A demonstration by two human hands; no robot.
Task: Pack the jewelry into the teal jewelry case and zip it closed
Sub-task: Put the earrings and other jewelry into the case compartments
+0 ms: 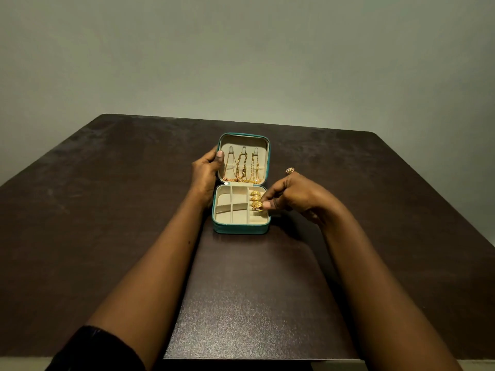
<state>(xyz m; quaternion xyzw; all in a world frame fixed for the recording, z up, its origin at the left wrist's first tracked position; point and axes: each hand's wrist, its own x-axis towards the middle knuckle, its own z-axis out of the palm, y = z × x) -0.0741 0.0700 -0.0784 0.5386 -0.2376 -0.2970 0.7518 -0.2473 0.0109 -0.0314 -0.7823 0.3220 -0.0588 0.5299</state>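
Observation:
The teal jewelry case (241, 229) lies open at the middle of the table, its lid (268, 156) standing up at the back. Several gold chains (243, 167) hang on hooks inside the lid. Gold rings (255, 196) sit in the ring rolls at the right of the cream tray. My left hand (205, 174) grips the lid's left edge, thumb on the inside. My right hand (290, 195) pinches a gold ring (258, 208) at the ring rolls. One more gold ring (289, 170) lies on the table behind my right hand.
The dark brown table (107, 210) reaches to a plain grey-green wall (241, 49) at the back. Its near edge runs just below my forearms. The left compartments of the tray (227, 207) hold nothing visible.

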